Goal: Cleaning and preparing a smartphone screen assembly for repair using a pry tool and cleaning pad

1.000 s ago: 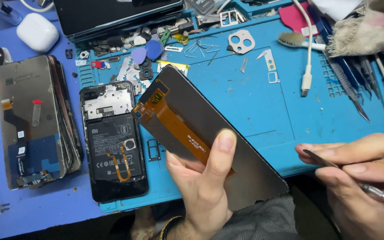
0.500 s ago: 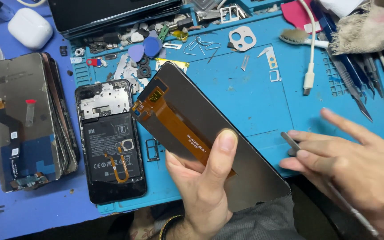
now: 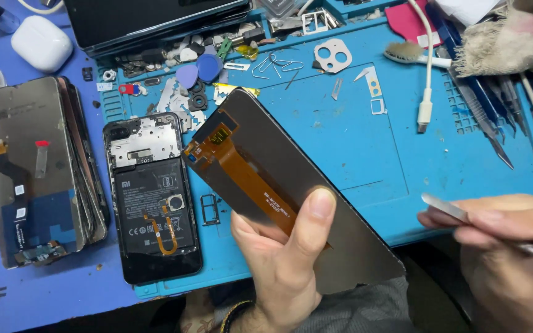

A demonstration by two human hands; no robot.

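Left hand (image 3: 282, 259) grips screen panel (image 3: 316, 203), right hand (image 3: 507, 240) pinches tweezers (image 3: 445, 208), beside opened phone (image 3: 152, 197).

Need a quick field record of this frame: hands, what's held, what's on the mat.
left hand: holds phone display panel back side up, thumb on its orange flex cable
right hand: grips metal tweezers, tip pointing toward the panel, not touching it
mat: blue repair mat
left of panel: opened phone, back cover off, battery showing
far left: stack of display panels
top left: white earbud case
top of mat: guitar-pick pry tools, white cable, small brush
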